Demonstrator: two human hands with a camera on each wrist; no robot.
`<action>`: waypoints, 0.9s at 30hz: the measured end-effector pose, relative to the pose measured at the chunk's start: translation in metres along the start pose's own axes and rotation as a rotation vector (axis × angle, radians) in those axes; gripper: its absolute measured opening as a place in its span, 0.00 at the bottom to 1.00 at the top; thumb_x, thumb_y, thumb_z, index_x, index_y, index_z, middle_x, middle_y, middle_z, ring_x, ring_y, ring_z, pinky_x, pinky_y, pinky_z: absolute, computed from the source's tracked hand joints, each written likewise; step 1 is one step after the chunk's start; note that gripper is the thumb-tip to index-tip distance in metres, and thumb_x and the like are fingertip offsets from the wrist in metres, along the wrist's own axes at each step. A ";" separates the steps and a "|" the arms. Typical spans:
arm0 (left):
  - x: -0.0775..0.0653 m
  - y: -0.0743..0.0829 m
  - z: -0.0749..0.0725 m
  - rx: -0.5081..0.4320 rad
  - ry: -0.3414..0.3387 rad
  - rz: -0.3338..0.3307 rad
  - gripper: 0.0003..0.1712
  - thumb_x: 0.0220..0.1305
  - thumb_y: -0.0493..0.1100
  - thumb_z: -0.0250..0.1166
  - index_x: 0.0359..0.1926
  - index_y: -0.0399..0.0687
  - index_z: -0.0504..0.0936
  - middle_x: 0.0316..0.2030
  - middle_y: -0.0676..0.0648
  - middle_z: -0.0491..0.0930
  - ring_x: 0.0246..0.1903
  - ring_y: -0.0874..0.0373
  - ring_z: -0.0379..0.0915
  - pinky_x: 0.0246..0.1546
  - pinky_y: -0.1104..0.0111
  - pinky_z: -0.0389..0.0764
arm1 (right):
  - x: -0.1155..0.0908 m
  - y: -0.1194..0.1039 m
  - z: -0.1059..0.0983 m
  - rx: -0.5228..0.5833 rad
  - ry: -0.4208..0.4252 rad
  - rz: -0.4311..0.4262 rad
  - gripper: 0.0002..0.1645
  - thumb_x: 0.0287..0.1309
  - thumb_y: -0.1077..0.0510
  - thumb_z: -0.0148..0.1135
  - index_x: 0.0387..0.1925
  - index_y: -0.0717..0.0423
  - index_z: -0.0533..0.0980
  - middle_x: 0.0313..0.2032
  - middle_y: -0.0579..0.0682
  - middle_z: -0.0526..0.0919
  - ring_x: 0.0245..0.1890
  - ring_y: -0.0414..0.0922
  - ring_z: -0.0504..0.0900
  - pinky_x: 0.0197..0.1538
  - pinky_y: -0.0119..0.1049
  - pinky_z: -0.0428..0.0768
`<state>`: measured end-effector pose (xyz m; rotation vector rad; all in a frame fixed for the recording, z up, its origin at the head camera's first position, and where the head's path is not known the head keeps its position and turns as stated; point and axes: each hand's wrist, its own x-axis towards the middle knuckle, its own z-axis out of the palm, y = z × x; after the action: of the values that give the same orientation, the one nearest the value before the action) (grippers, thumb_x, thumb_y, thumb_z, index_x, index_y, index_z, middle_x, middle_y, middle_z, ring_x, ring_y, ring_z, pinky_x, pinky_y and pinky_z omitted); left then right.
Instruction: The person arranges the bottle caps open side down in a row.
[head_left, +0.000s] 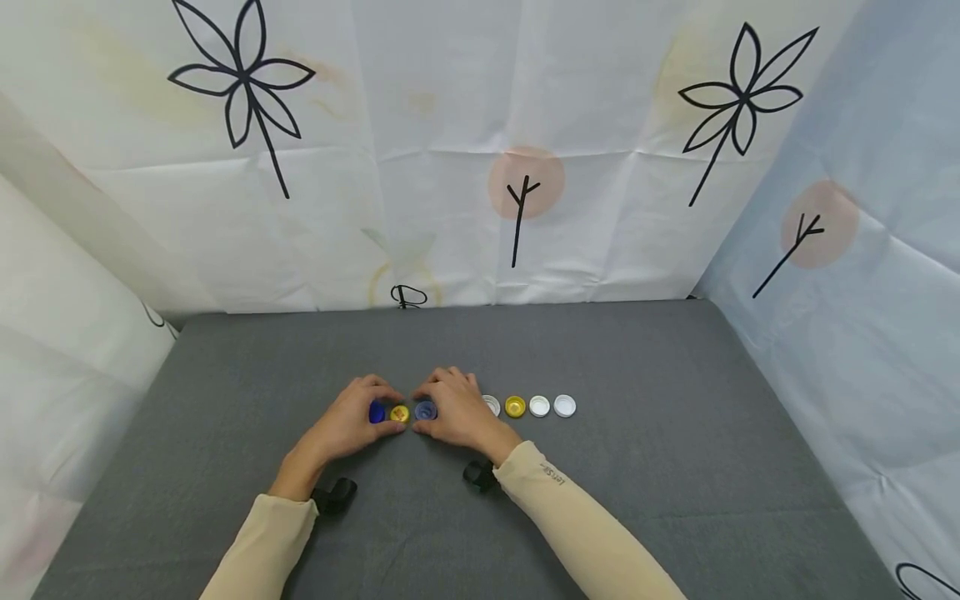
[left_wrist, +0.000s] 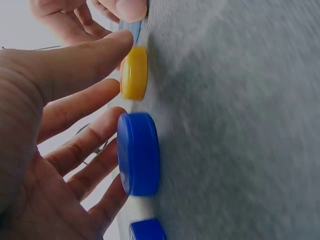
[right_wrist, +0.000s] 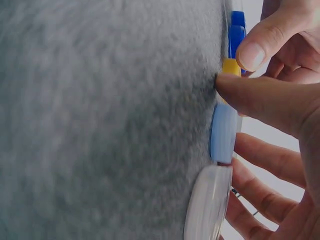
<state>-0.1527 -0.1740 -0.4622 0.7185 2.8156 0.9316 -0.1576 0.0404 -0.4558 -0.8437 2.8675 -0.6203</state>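
Note:
Bottle caps lie in a row on the grey cloth. My left hand (head_left: 348,423) spans a yellow cap (head_left: 400,413), thumb and forefinger on either side with small gaps. Beneath that hand is a dark blue cap (left_wrist: 139,154); a second blue cap (left_wrist: 148,230) lies farther along. Around a light blue cap (head_left: 425,410) my right hand (head_left: 459,412) spreads thumb and forefinger, not visibly squeezing it. The right wrist view shows a whitish cap (right_wrist: 207,205) close beside the light blue one. The two hands' fingertips nearly meet between the yellow and light blue caps.
Right of my right hand the row continues with a partly hidden white cap (head_left: 491,405), a yellow cap (head_left: 515,407), a white cap (head_left: 539,406) and another white cap (head_left: 565,406). Printed white curtains (head_left: 450,225) border the grey table (head_left: 637,500) at the back and sides.

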 end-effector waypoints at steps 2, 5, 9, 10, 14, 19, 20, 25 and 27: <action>0.002 0.002 0.001 -0.009 -0.010 -0.001 0.19 0.60 0.45 0.76 0.49 0.42 0.86 0.48 0.44 0.78 0.51 0.42 0.72 0.52 0.43 0.72 | -0.002 0.002 -0.002 0.010 -0.007 0.003 0.25 0.58 0.43 0.75 0.55 0.47 0.83 0.51 0.45 0.79 0.53 0.45 0.74 0.54 0.46 0.68; 0.005 0.006 0.003 -0.018 -0.021 -0.001 0.18 0.60 0.45 0.76 0.49 0.42 0.86 0.49 0.43 0.78 0.52 0.41 0.71 0.54 0.42 0.71 | -0.004 0.005 -0.005 0.022 -0.012 0.011 0.26 0.57 0.44 0.76 0.55 0.47 0.83 0.51 0.46 0.79 0.54 0.46 0.73 0.55 0.47 0.68; 0.008 0.009 0.006 -0.012 -0.028 0.008 0.17 0.60 0.45 0.77 0.49 0.45 0.87 0.49 0.43 0.78 0.52 0.42 0.70 0.54 0.42 0.70 | -0.008 0.009 -0.007 0.039 -0.011 0.025 0.25 0.57 0.45 0.76 0.55 0.48 0.84 0.52 0.46 0.79 0.54 0.46 0.73 0.54 0.47 0.67; 0.008 0.009 0.007 -0.008 -0.026 0.007 0.17 0.59 0.44 0.77 0.48 0.45 0.88 0.49 0.43 0.78 0.52 0.43 0.70 0.54 0.43 0.70 | -0.008 0.010 -0.007 0.043 -0.008 0.025 0.25 0.57 0.45 0.76 0.54 0.48 0.84 0.52 0.46 0.79 0.54 0.46 0.73 0.54 0.46 0.67; 0.011 0.011 0.010 0.005 -0.016 0.002 0.16 0.58 0.44 0.78 0.47 0.46 0.89 0.48 0.45 0.78 0.49 0.46 0.69 0.52 0.44 0.70 | -0.009 0.014 -0.007 0.049 0.009 0.022 0.23 0.56 0.47 0.77 0.52 0.48 0.85 0.51 0.46 0.79 0.53 0.46 0.73 0.53 0.46 0.66; 0.014 0.013 0.012 0.019 -0.015 -0.018 0.13 0.59 0.44 0.77 0.45 0.47 0.89 0.48 0.44 0.78 0.48 0.46 0.69 0.50 0.43 0.68 | -0.009 0.016 -0.006 0.060 0.025 0.011 0.19 0.56 0.48 0.77 0.48 0.48 0.86 0.49 0.46 0.79 0.51 0.46 0.74 0.51 0.46 0.66; 0.014 0.014 0.012 0.024 -0.015 -0.024 0.13 0.59 0.44 0.77 0.44 0.48 0.89 0.48 0.44 0.78 0.48 0.45 0.69 0.50 0.43 0.68 | -0.009 0.015 -0.005 0.061 0.025 0.010 0.18 0.56 0.48 0.77 0.48 0.48 0.86 0.49 0.46 0.79 0.51 0.46 0.73 0.51 0.46 0.66; 0.015 0.014 0.013 0.020 -0.003 -0.029 0.11 0.60 0.44 0.77 0.43 0.48 0.89 0.47 0.45 0.78 0.48 0.44 0.69 0.49 0.43 0.68 | -0.009 0.016 -0.005 0.069 0.029 0.010 0.18 0.57 0.48 0.77 0.47 0.48 0.87 0.49 0.46 0.80 0.50 0.46 0.74 0.51 0.47 0.66; 0.015 0.013 0.014 -0.004 0.009 -0.027 0.11 0.59 0.44 0.77 0.42 0.49 0.89 0.46 0.45 0.79 0.48 0.44 0.69 0.50 0.43 0.68 | -0.008 0.016 -0.005 0.067 0.043 0.007 0.18 0.57 0.48 0.77 0.47 0.49 0.86 0.48 0.46 0.80 0.50 0.46 0.74 0.51 0.47 0.67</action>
<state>-0.1577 -0.1503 -0.4645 0.6758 2.8227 0.9389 -0.1597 0.0593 -0.4579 -0.8204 2.8688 -0.7377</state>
